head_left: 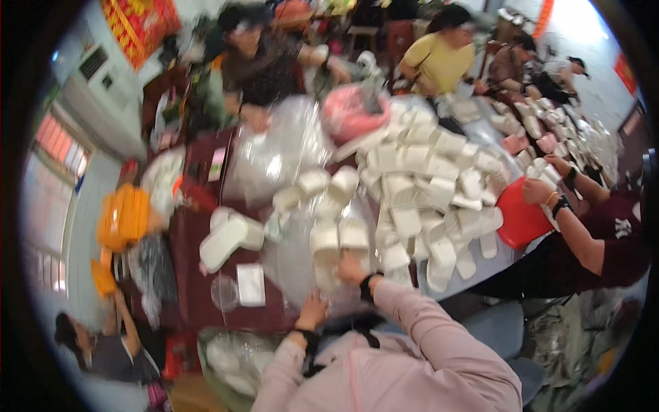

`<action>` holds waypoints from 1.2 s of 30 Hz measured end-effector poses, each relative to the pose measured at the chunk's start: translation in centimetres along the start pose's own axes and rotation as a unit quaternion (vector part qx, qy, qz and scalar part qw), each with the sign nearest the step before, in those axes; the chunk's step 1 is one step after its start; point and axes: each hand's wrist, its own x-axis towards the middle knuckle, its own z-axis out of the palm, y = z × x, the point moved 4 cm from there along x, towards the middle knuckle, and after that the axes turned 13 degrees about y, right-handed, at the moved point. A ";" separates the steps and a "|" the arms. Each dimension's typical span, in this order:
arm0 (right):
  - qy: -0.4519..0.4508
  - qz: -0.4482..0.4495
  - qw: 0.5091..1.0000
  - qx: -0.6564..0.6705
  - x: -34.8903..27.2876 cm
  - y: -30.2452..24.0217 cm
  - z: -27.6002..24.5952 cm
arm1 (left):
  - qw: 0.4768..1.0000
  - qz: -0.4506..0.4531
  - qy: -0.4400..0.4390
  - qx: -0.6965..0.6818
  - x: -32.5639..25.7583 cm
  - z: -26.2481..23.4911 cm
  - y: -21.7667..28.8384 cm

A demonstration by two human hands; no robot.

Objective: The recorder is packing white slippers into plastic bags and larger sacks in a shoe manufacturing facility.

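The right hand point(352, 269) rests on a white foam container point(354, 235) near the counter's point(199, 288) near edge; whether its grip is clenched I cannot tell. The left hand point(312, 310) touches the clear plastic bag point(295, 264), fingers blurred. The slippery bag could slide, toppling the loose container pile point(425, 185).

White foam boxes point(419, 178) are noted across a dark maroon bench point(195, 288). Pale pink sleeves point(425, 329) are seen, with a black band at each wrist. A red bowl point(519, 218) and an orange crate point(123, 216) are recorded. A co-worker's yellow shirt point(443, 62) and a red-and-gold patterned hanging point(137, 24) are observed.
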 end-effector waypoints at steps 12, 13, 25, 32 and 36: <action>0.058 0.034 0.997 0.036 0.9 0.4 -4.3 | 0.997 -0.069 0.017 0.020 -1.7 -1.2 0.9; 0.080 0.040 0.992 0.088 0.5 0.5 -4.5 | 0.997 -0.077 0.020 0.019 -1.7 -1.1 0.8; 0.239 -0.023 0.922 0.304 -6.8 -1.4 -14.5 | 0.997 -0.060 -0.019 0.036 -1.2 -1.3 0.3; 0.089 0.129 0.874 0.460 -12.8 1.2 -14.9 | 1.000 -0.021 0.017 0.007 -0.1 -1.5 -1.0; 0.011 0.224 0.835 0.502 -16.1 1.8 -13.6 | 0.998 0.020 0.044 -0.033 -0.4 -2.2 -1.7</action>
